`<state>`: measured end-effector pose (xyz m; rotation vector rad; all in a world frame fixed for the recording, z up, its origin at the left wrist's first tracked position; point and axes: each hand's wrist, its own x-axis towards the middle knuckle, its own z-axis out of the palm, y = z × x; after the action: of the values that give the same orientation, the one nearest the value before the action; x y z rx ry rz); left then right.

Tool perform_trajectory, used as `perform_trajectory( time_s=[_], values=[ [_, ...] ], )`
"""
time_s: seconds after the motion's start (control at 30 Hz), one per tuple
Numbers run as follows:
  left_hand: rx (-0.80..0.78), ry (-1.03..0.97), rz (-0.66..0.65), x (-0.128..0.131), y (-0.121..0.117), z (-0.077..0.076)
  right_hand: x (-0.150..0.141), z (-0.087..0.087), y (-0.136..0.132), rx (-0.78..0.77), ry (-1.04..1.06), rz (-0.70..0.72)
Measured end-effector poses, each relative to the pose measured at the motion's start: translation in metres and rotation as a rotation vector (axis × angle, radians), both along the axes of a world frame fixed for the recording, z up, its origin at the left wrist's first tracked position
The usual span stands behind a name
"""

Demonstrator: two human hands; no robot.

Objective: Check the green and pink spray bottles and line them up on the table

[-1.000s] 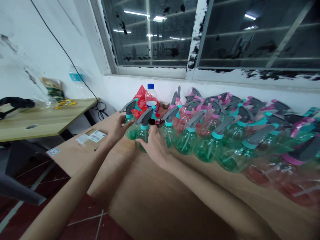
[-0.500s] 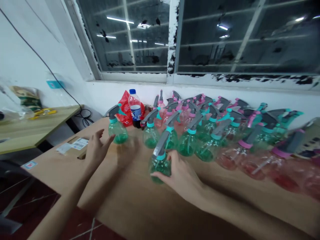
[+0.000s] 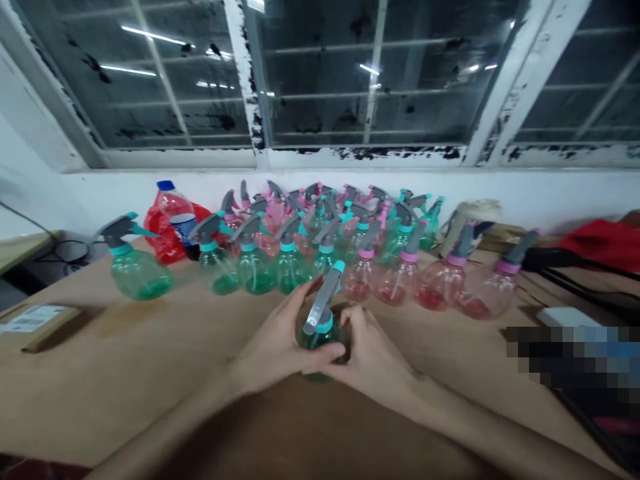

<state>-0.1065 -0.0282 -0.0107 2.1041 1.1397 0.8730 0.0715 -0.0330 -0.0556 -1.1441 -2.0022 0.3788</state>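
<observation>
A green spray bottle (image 3: 323, 328) with a grey trigger head and turquoise collar is held between my two hands near the middle of the table. My left hand (image 3: 285, 340) wraps its left side, the thumb across the front. On the other side my right hand (image 3: 373, 350) grips the bottle with fingers curled. Just behind it stands a row of green spray bottles (image 3: 259, 270), continued on the right by pink spray bottles (image 3: 434, 283). One green spray bottle (image 3: 140, 270) stands apart at the left. The base of the held bottle is partly hidden by my hands.
More spray bottles (image 3: 313, 193) crowd against the wall under the window. A dark soda bottle (image 3: 183, 220) and a red plastic bag (image 3: 157, 233) stand behind at left. A cardboard box (image 3: 43, 327) lies at the left edge. Black cables (image 3: 580, 273) and a white object (image 3: 570, 319) are at right.
My left hand has come across to the right and closed on the green spray bottle held by my right hand. The view has turned to the right.
</observation>
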Motion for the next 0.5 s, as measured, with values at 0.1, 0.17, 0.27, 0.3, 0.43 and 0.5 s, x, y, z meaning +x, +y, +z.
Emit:
perform_trajectory(
  time_s=[0.1, 0.17, 0.27, 0.3, 0.43, 0.5],
  values=[
    [0.006, -0.095, 0.020, 0.039, 0.006, 0.003, 0.017, 0.001, -0.006, 0.015, 0.005, -0.010],
    [0.004, -0.142, 0.019, 0.058, 0.008, 0.002, 0.027, 0.001, -0.009, 0.045, 0.004, -0.022],
    [0.041, -0.182, 0.002, 0.075, 0.012, -0.002, 0.044, -0.004, -0.011, 0.058, 0.020, 0.025],
    [0.061, -0.191, 0.000, 0.078, 0.014, -0.003, 0.051, -0.007, -0.010, 0.043, 0.023, 0.049],
    [0.076, -0.215, 0.010, 0.083, 0.020, -0.005, 0.083, -0.027, -0.005, -0.049, -0.031, 0.076],
    [0.055, -0.217, 0.000, 0.083, 0.023, -0.004, 0.096, -0.040, 0.000, -0.084, -0.082, 0.043]
  ],
)
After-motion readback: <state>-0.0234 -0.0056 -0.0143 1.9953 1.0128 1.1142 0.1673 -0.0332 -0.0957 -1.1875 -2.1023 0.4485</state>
